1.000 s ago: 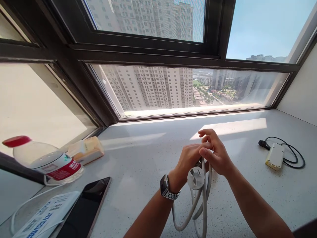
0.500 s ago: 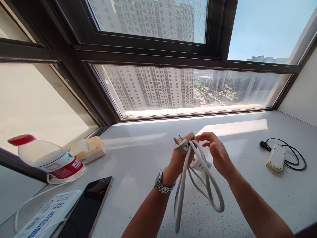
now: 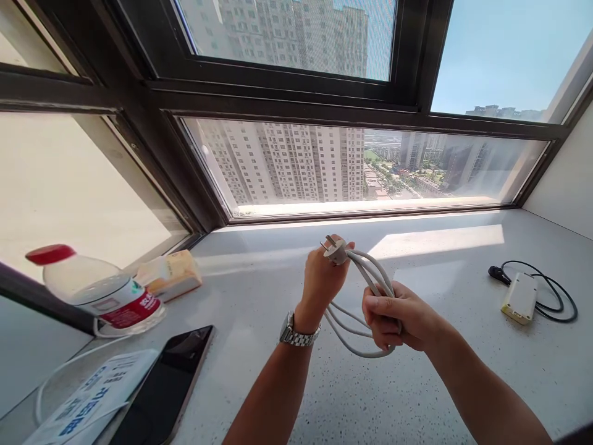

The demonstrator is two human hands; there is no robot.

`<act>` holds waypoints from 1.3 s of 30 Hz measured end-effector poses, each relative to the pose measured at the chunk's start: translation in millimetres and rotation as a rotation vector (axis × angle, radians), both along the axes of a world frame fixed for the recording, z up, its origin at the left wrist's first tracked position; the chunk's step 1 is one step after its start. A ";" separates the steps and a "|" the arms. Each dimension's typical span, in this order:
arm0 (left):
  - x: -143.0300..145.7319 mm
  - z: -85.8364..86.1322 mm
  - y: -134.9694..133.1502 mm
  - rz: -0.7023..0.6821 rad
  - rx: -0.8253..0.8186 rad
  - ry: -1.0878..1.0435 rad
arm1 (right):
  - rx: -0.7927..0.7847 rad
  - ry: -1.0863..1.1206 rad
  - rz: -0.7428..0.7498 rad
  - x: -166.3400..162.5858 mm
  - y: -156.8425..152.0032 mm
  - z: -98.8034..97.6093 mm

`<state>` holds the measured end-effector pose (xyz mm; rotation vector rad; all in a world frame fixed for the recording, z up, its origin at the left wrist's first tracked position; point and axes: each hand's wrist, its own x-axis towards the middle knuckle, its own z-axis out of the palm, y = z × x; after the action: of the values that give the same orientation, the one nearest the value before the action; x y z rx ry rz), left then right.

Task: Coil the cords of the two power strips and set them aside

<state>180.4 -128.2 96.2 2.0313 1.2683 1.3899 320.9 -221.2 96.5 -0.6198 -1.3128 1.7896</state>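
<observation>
We hold the white power cord [image 3: 365,290] in the air above the middle of the counter [image 3: 430,383]. Our left hand [image 3: 322,275] has its fingers clenched at the plug [image 3: 334,252]. Our right hand [image 3: 398,318] has its fingers wrapped around the gathered loops.

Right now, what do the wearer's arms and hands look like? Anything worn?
Both forearms are bare, no sleeves in view. The left hand has a silver metal link-band wristwatch on its wrist. The right hand wears nothing: no ring, glove or band visible. No markings show on either arm.
</observation>
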 end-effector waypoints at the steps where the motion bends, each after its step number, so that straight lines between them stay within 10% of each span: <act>1: -3.3 1.6 1.3 -0.103 -0.062 -0.071 | -0.022 0.005 -0.067 6.8 0.9 2.3; 7: -12.9 14.6 -5.5 -0.505 -0.569 -0.446 | -0.002 0.072 -0.375 36.7 4.4 13.8; 19: -19.9 21.3 -0.7 -0.580 -0.756 -0.868 | 0.203 0.096 -0.519 28.6 24.9 -4.7; 23: -19.9 15.0 14.6 -0.543 -0.870 -1.091 | 0.294 -0.128 -0.673 24.2 43.3 -25.5; 28: -24.8 -6.1 41.4 -0.348 -0.905 -1.272 | 0.118 -0.154 -0.381 24.1 63.1 -53.4; 39: -34.9 -52.8 75.7 -0.011 -0.857 -1.292 | 0.172 -0.693 -0.342 1.5 74.3 -105.5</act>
<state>145.5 -52.5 43.5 0.3547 0.9009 1.3439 322.3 -146.9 -9.1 -1.3523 -1.6567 1.1998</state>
